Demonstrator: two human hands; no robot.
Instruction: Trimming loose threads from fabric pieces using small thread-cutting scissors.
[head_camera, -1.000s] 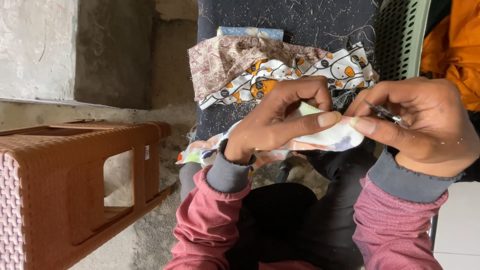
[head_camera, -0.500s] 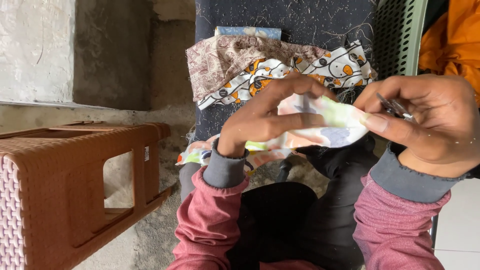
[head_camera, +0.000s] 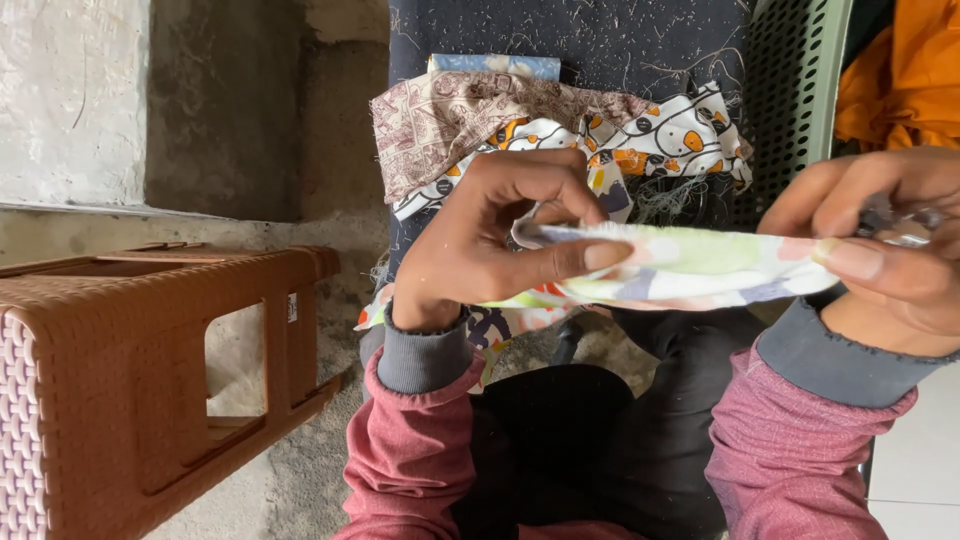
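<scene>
My left hand pinches one end of a folded strip of pale printed cloth, thumb laid along its edge. My right hand grips the other end, so the strip is stretched flat between both hands. A small shiny metal object pokes out between the fingers of my right hand; I cannot tell what it is. Both sleeves are dusky red with grey cuffs. The rest of the cloth hangs below my left wrist.
A pile of patterned fabric pieces lies on a dark lint-covered surface beyond my hands. A brown plastic woven-look stool stands at the left. A green perforated plastic panel and orange cloth are at upper right.
My hands have drawn apart, the right one moving to the right, and the bunched cloth is now pulled out into a long flat strip between them.
</scene>
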